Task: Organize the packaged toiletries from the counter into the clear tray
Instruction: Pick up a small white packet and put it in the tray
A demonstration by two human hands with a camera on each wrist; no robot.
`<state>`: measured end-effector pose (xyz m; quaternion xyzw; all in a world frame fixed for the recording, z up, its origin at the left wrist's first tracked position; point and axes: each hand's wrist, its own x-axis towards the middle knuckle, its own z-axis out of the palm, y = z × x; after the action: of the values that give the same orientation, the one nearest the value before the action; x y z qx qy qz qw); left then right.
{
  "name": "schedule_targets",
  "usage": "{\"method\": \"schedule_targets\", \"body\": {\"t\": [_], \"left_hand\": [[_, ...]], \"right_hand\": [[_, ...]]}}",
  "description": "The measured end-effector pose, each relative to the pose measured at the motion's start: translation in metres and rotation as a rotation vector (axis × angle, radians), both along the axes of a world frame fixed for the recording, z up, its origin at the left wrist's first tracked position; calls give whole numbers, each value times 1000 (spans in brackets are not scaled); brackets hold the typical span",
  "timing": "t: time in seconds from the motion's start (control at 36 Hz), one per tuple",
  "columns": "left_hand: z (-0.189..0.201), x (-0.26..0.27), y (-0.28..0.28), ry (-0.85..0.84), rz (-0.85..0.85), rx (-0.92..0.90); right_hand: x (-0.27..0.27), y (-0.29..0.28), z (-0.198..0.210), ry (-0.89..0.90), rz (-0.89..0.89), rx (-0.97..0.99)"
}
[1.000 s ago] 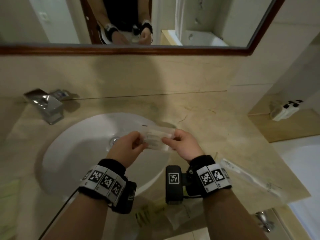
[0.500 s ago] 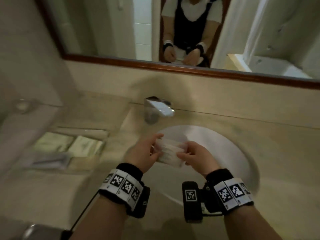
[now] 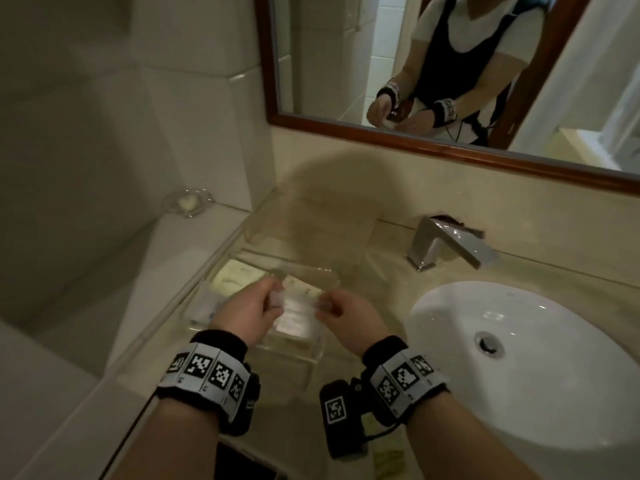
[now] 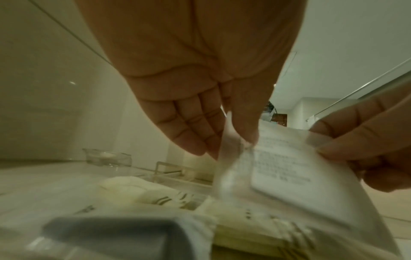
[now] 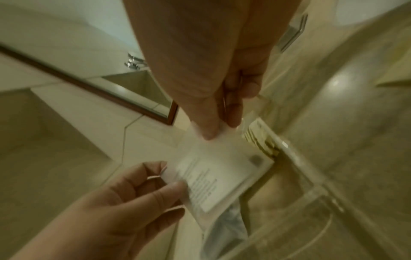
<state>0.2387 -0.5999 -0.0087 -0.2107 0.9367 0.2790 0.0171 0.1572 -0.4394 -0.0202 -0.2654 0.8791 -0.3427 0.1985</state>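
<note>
A flat white toiletry packet (image 3: 298, 305) (image 4: 286, 168) (image 5: 219, 173) with small printed text hangs just above the clear tray (image 3: 313, 356). My left hand (image 3: 250, 315) pinches its left edge between thumb and fingers. My right hand (image 3: 349, 315) pinches its right edge. The tray sits on the beige counter left of the sink. It holds pale yellow packets (image 3: 239, 278) (image 4: 142, 191) and a clear bag with a dark item (image 4: 115, 235).
A white sink (image 3: 526, 362) lies to the right, with a chrome tap (image 3: 450, 247) behind it. A glass soap dish (image 3: 188, 202) stands on the ledge at the far left. A framed mirror (image 3: 450, 64) hangs above the counter.
Both hands have carried the packet leftward from over the sink to above the clear tray. The head view swung left with them.
</note>
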Motion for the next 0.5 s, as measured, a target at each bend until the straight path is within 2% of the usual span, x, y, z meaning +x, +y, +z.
{"method": "schedule_targets", "body": {"t": [0.19, 0.33, 0.5], "left_hand": [[-16, -1, -35, -87, -32, -67], [-30, -8, -37, -150, -73, -71], [-37, -17, -33, -181, -73, -123]], "right_hand": [[4, -29, -10, 82, 72, 166], [1, -34, -19, 73, 103, 374], [-1, -40, -28, 163, 140, 469]]}}
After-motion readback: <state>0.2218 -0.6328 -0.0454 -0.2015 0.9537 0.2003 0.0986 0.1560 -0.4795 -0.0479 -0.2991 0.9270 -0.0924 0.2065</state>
